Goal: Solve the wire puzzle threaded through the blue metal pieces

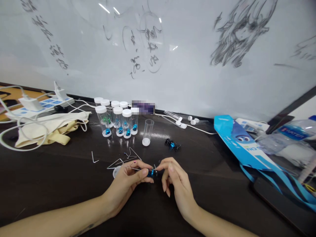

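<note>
My left hand (132, 177) is closed, with thumb and fingers pinching a small blue-and-black part (152, 172). A thin bent wire runs from under the left fingers toward it. My right hand (175, 179) is at the part's right end, its index fingertip at or very near it. The right fingers are bent and somewhat apart, with nothing plainly held. Beside the left hand lie bent metal wires (132, 153) and a round white cap (116, 171), partly hidden by that hand. Farther left is a small L-shaped hex key (93, 158).
Several white-capped clear tubes (100, 117) holding blue or green parts stand behind, near an uncapped tube (148, 130). Small black and blue pieces (172, 144) lie to its right. A cloth bag (49, 126), power strip (45, 104) and blue bag (234, 141) flank the dark table.
</note>
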`<state>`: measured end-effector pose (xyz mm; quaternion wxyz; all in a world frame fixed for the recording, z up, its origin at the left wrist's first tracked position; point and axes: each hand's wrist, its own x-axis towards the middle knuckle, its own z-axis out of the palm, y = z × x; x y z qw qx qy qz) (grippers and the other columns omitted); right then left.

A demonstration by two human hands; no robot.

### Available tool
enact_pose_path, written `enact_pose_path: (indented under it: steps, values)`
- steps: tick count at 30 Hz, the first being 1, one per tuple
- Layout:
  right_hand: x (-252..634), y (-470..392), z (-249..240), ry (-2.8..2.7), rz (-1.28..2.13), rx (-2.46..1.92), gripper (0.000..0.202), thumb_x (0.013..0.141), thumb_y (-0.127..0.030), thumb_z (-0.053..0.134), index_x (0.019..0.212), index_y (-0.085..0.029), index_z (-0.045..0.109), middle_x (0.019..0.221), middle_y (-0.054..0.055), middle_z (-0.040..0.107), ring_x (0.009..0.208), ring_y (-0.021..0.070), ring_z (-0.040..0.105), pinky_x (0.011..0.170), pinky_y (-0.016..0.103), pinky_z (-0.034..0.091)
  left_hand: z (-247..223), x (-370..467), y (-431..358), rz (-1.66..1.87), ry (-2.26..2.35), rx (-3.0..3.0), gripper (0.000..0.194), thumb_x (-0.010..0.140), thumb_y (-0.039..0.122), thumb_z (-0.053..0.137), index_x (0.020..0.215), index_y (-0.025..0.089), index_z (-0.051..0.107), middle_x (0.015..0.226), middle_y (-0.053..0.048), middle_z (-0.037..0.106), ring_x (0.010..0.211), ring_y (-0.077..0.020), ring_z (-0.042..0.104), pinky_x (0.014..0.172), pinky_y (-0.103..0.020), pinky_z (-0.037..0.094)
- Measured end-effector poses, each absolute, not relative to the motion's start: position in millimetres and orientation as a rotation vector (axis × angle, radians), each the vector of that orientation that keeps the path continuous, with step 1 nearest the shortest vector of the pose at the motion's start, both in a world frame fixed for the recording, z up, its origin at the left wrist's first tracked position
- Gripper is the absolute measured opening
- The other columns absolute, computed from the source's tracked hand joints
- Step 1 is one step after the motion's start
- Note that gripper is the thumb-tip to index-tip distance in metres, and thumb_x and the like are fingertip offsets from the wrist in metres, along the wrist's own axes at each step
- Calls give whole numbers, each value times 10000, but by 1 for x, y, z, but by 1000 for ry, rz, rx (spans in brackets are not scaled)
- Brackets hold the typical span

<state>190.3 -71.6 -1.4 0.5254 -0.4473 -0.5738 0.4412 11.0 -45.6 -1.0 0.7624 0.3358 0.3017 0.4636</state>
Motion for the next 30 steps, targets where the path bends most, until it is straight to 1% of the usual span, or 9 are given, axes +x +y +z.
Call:
enact_pose_path:
  steps: [4,8,18,23,27,30]
  values:
    - [191,-71,-2,-1362,1045,-1065,391,1022,-410,401,963,-164,699,905,40,528,458,45,466,370,187,360,-1,11,-46,1007,656,734,119,745,202,813,830,139,759,741,-6,697,676,-121,695,708,-197,543]
    - [191,-71,-2,-1364,1046,-1061,412,1017,-426,405,933,-156,704,896,43,531,453,50,465,364,191,357,-1,11,-46,1011,659,745,122,742,206,815,830,140,760,742,-11,703,676,-124,694,714,-200,542]
    - [190,-71,-2,-1360,1051,-1061,405,1018,-421,403,943,-161,705,900,44,531,460,55,469,368,195,357,1,11,-47,1014,678,728,153,710,224,839,815,142,762,735,-18,700,661,-138,684,696,-229,548]
    - [190,-72,-1,-1362,1057,-1054,402,1017,-419,408,929,-165,707,909,40,525,461,50,468,368,192,357,0,11,-47,1010,665,730,153,711,221,838,818,141,762,729,-18,705,666,-133,689,699,-216,547]
    - [191,-72,-1,-1354,1041,-1058,390,1017,-424,404,978,-170,697,889,40,536,457,57,464,367,195,358,0,10,-47,1019,660,726,138,718,209,831,817,142,761,753,-8,697,668,-132,697,704,-213,551]
    - [191,-72,-1,-1368,1043,-1060,410,1016,-428,404,950,-157,704,879,43,535,453,58,463,367,197,359,-1,10,-47,1019,664,726,126,725,202,826,815,142,761,752,-6,693,668,-131,697,698,-210,551]
